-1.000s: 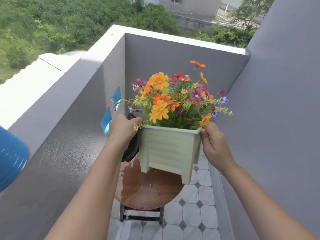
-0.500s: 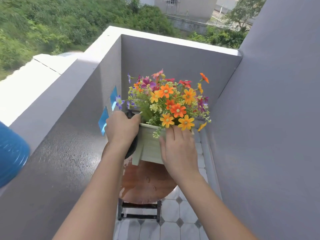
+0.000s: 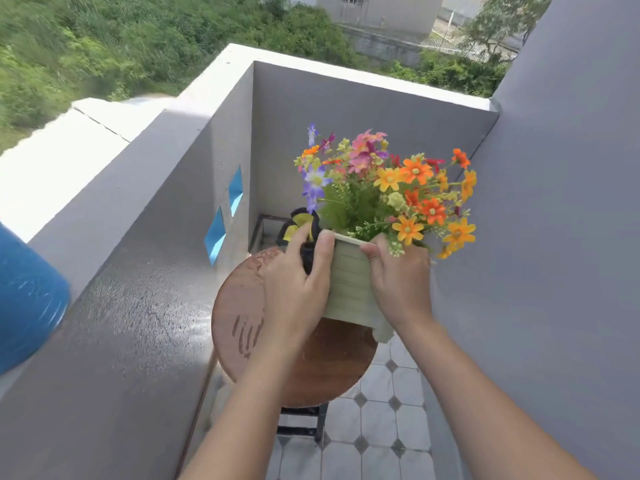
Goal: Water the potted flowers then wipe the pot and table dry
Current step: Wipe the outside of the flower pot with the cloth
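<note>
The pale green, slatted plastic flower pot (image 3: 349, 282) is sitting tilted over the round reddish-brown wooden table (image 3: 239, 306), its one visible foot hanging past the table's edge at about 3 o'clock. Out of it is rising a bunch of orange, yellow, pink and purple flowers (image 3: 391, 188), leaning toward 1 o'clock.

The left hand (image 3: 294, 289) is curling around the pot's near-left corner, thumb lying on the rim, and it is pressing a dark cloth with yellow patches (image 3: 303, 226) against the pot's left side; the cloth is poking up above the fingers at 12 o'clock from that hand. The right hand (image 3: 401, 282) is gripping the pot's right side, its fingers folding over the rim just under the lowest orange blooms.

The tabletop is showing wet streaks and droplets at around 9 o'clock from the pot. The table is standing on a floor of white tiles with small grey diamonds (image 3: 377, 427), close to the grey balcony wall (image 3: 138, 271), which is bearing two blue diamond-shaped openings (image 3: 225, 209). A blue rounded container (image 3: 24, 299) is cutting into the view at 9 o'clock.
</note>
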The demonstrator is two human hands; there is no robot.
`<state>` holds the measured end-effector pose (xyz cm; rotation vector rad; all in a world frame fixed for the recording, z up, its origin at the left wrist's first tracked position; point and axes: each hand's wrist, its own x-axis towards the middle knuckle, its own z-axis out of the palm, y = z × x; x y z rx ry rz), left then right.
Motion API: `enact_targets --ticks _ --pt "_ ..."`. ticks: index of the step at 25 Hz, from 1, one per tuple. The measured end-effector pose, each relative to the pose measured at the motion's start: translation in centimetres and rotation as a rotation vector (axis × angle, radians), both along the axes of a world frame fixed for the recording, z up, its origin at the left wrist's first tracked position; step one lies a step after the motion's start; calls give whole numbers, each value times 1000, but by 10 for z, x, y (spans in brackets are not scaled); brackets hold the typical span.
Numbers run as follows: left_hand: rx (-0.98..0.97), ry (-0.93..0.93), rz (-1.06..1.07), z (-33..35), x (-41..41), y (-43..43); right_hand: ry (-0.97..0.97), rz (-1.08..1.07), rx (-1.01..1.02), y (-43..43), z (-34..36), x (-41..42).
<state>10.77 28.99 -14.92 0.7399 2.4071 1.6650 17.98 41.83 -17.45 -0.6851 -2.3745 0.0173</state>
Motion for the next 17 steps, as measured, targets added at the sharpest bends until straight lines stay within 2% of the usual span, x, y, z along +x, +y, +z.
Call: enact_targets --ticks 3,6,9,14,15,17 --pt "195 20 -170 -17 7 7 36 95 -272 18 4 22" --pt "209 -22 -176 -34 -7 17 73 171 -432 19 2 35" --pt "214 -147 -102 -41 -16 34 74 176 -407 26 -2 36" --pt "364 99 -234 -34 5 30 113 200 -369 42 -1 34" --pt "352 118 -226 -36 2 34 129 210 -371 45 -2 35" --pt "280 36 -144 -39 -8 47 166 223 -372 48 -5 37"
